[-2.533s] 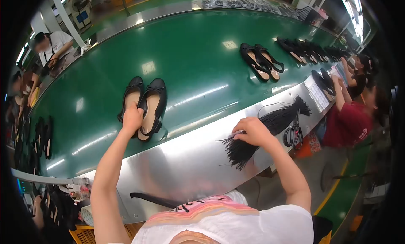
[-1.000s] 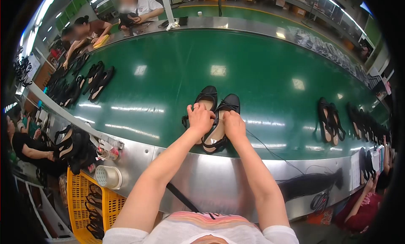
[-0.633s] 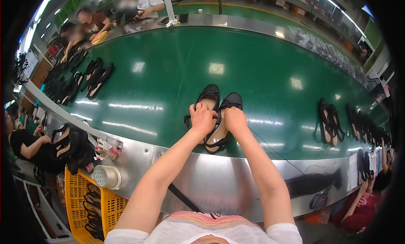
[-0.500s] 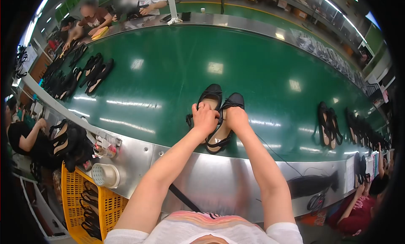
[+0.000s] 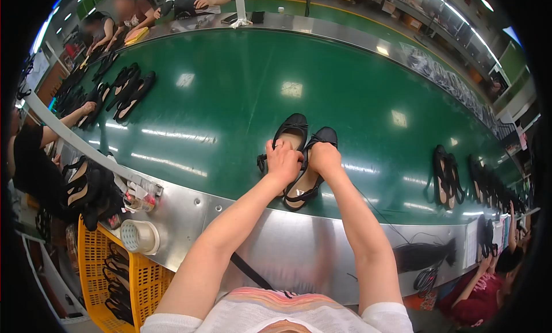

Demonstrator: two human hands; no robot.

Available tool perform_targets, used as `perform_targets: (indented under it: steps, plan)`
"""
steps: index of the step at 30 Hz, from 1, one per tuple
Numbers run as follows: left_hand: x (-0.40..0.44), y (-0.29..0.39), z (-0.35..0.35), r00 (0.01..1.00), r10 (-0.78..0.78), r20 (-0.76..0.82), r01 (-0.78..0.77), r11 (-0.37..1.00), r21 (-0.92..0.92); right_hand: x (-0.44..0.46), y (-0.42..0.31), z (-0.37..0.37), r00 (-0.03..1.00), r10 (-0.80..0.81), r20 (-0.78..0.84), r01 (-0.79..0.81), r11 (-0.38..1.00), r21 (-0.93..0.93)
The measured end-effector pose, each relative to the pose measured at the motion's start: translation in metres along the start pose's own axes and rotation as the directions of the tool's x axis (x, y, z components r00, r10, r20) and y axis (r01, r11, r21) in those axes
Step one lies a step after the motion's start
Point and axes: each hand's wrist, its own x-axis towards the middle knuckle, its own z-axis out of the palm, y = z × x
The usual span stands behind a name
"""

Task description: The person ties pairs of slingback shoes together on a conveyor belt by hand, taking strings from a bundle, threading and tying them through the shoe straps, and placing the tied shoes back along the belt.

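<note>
Two black slingback flats with bows and beige insoles rest side by side on the green belt in front of me. My left hand (image 5: 284, 160) has its fingers curled at the inner side of the left slingback shoe (image 5: 291, 126), next to the opening. Wrapped over the side of the right slingback shoe (image 5: 324, 135), behind its bow, is my right hand (image 5: 325, 159). Both hands are closed, and their fingertips are partly hidden. The right shoe's heel strap and insole (image 5: 299, 194) show below my hands, close to the belt's near edge.
More black shoes stand on the belt at left (image 5: 135, 94) and right (image 5: 445, 175). Along the near metal edge are a tape roll (image 5: 140, 236) and a cable bundle (image 5: 425, 281). A yellow crate (image 5: 150, 284) holds shoes below. Co-workers sit around the belt.
My hands stay on the two shoes with only slight finger movement. At left, a co-worker's arm now reaches over the belt to the shoes there. The view has shifted slightly.
</note>
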Motion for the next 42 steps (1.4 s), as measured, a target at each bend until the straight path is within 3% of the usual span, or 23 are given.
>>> perform_targets:
  steps: [10, 13, 18, 31, 42]
  plan:
    - [-0.002, 0.002, 0.002, 1.0, 0.002, -0.013, -0.003, 0.999, -0.039, -0.001, 0.006, 0.0, 0.992, -0.089, -0.093, 0.088, 0.996, -0.021]
    - [0.0, 0.006, 0.003, 1.0, -0.029, -0.007, 0.029, 0.999, -0.021, 0.0, 0.003, -0.006, 0.99, -0.137, -0.04, 0.133, 0.988, -0.077]
    - [0.002, 0.01, 0.001, 0.995, -0.093, 0.024, 0.093, 0.996, -0.008, -0.001, -0.002, -0.021, 0.991, -0.136, 0.018, 0.137, 0.985, -0.101]
    - [-0.001, 0.012, 0.005, 0.998, -0.062, -0.032, 0.06, 0.997, -0.056, -0.003, -0.002, -0.026, 0.994, -0.092, 0.063, 0.099, 0.986, -0.131]
    - [0.0, 0.018, 0.009, 0.993, -0.115, 0.008, 0.116, 0.992, -0.042, -0.002, 0.002, -0.019, 0.993, -0.117, 0.004, 0.116, 0.982, -0.149]
